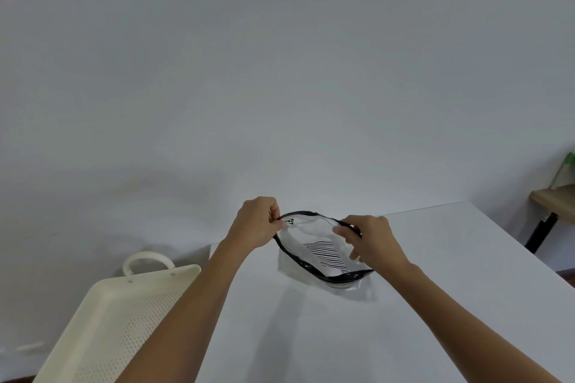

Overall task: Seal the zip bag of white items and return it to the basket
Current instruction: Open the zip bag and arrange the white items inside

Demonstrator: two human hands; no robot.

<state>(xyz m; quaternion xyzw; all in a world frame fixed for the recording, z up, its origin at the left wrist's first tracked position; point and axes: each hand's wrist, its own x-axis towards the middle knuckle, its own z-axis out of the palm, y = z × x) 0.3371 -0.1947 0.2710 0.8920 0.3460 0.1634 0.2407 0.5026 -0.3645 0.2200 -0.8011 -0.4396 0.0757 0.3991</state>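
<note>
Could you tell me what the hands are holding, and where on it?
Both hold the zip bag by its open black rim: left hand at one end, right hand opposite.

The clear zip bag (314, 253), black-rimmed mouth gaping open, stands on the table right of the cream perforated basket (124, 314).

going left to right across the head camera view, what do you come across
basket → left hand → zip bag → right hand → wooden shelf at the far right edge.
</note>
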